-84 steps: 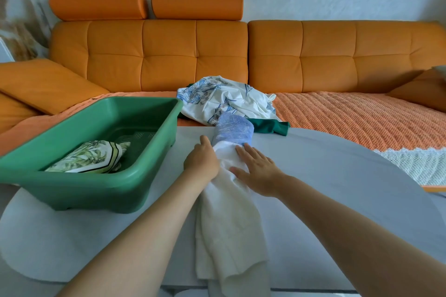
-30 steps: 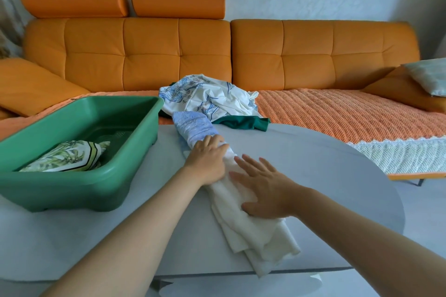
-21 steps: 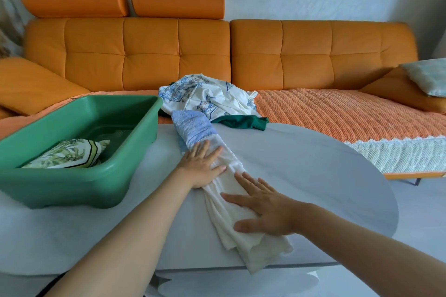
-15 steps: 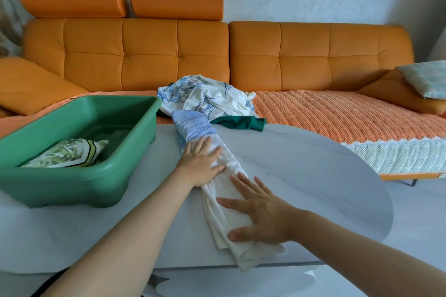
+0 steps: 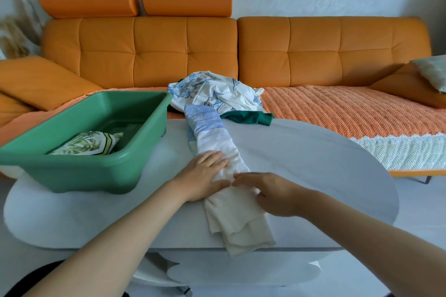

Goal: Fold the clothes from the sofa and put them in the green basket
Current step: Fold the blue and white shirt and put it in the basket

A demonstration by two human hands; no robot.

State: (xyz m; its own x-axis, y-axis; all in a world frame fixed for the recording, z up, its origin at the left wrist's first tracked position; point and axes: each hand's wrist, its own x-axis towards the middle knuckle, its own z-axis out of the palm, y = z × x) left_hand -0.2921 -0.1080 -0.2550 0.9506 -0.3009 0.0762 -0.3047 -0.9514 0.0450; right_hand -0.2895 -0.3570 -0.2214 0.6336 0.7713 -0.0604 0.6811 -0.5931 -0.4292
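The white garment (image 5: 224, 144), folded into a long strip (its far end is blue-patterned), lies on the grey table (image 5: 301, 152) and runs from the near edge toward the sofa (image 5: 313, 50). The left hand (image 5: 204, 176) presses flat on its middle with fingers straight. The right hand (image 5: 272, 194) rests just beside it, fingers curled and seemingly pinching the cloth. The green basket (image 5: 96, 171) stands to the left and holds a folded leaf-print cloth (image 5: 89, 143). A blue-printed cloth (image 5: 217, 91) and a dark green garment (image 5: 248, 118) lie on the sofa.
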